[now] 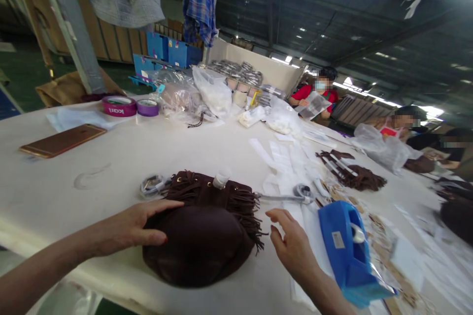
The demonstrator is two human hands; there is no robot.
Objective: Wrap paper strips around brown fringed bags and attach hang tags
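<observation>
A dark brown fringed handbag point(199, 241) lies on the white table just in front of me, its base toward me. Gold eyelets and a white-wrapped piece point(221, 178) show along its far edge. My left hand point(148, 224) rests against the bag's left side, thumb and fingers apart. To the right of the fringe, my right hand point(290, 241) hovers with loosely curved, parted fingers and nothing in them. Wrapped metal hardware point(153, 185) sits at the bag's far left, and a wrapped strap point(283, 198) runs out to the right.
At right stands a blue tape dispenser point(343, 251). White paper strips point(284, 162) and another brown fringed piece point(351, 172) lie beyond. A phone point(62, 141) and tape rolls point(118, 107) are at left. Plastic bags point(212, 91) line the back, where a person in red point(314, 96) works.
</observation>
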